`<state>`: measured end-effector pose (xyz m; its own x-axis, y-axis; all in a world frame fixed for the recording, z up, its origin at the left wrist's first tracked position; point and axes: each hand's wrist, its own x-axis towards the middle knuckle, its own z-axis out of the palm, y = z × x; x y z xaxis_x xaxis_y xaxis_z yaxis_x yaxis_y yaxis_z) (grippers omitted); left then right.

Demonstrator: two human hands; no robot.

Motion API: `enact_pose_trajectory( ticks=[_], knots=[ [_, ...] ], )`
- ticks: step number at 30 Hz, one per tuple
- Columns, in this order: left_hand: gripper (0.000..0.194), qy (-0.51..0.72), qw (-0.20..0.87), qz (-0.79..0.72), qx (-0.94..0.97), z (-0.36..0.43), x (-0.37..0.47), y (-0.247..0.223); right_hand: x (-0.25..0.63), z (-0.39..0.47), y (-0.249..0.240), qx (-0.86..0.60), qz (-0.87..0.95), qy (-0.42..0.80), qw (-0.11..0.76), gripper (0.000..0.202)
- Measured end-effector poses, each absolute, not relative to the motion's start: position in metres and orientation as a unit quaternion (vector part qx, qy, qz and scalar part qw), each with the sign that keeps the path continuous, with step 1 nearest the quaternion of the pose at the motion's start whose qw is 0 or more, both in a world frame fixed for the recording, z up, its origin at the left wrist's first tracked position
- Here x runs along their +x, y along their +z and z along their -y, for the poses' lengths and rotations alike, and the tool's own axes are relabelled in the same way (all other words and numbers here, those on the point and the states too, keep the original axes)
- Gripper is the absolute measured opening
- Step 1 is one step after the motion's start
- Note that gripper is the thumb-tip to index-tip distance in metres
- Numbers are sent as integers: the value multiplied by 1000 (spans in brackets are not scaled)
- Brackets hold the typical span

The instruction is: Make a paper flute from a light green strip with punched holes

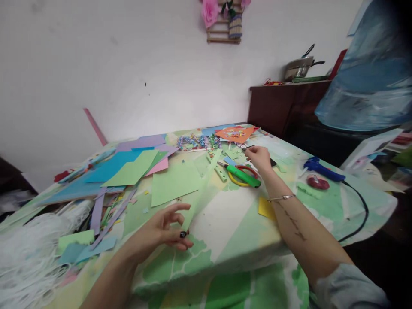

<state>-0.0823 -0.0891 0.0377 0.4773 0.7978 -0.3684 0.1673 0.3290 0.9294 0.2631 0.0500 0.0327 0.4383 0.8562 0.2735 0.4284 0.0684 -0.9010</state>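
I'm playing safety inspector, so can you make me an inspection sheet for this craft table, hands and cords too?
Surface: green-and-white patterned tablecloth.
Job's things: long pale-green paper strip; green tool lying across scissors.
Clutter: coloured paper sheets, tangled white strands, small paper scraps.
Left hand: at the strip's near end, fingers curled; grip unclear.
Right hand: beside the scraps; whether it holds anything is unclear.
Cables: black cord from blue glue gun.
Surroundings: white wall, brown cabinet with pan, large blue bottle.
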Motion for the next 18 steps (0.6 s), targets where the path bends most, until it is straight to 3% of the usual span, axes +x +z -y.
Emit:
enact_pose_trajectory(
  ticks=[5, 9, 14, 18],
  knots=[
    [55, 224, 658, -497, 519, 99, -91, 21, 250, -45, 26, -705, 601, 162, 340, 24],
    [43, 175, 653, -496, 545, 94, -99, 20, 242, -36, 30, -699, 660, 145, 236, 32],
    [27, 77, 589, -512, 620, 73, -109, 31, 240, -29, 41, -686, 693, 135, 173, 21],
    [24, 12, 504, -524, 687, 54, -112, 44, 246, -17, 60, -695, 687, 121, 176, 11]
  ],
)
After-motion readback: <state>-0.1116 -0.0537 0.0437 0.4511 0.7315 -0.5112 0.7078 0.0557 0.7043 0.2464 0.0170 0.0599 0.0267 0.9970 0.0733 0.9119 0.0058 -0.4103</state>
